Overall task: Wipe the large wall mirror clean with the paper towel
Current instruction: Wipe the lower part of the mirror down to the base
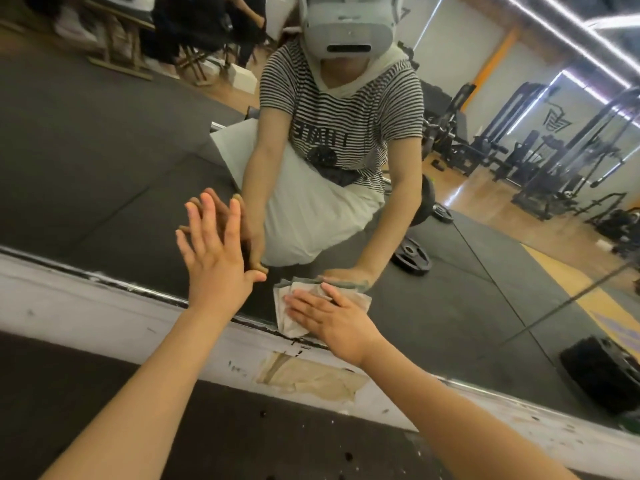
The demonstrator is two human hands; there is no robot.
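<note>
Pressing the paper towel (294,306) flat, both hands open on the mirror (104,150) above its chipped white ledge (104,306).

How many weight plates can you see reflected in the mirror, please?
3. One weight plate lies on the dark mat beside the reflected arm, a smaller plate behind it, and a large black plate at lower right. More may be hidden among the gym machines.

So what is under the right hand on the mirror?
Under the right hand lies the folded paper towel, pressed flat on the mirror near its bottom edge. The towel's middle and the glass behind it are covered.
</note>
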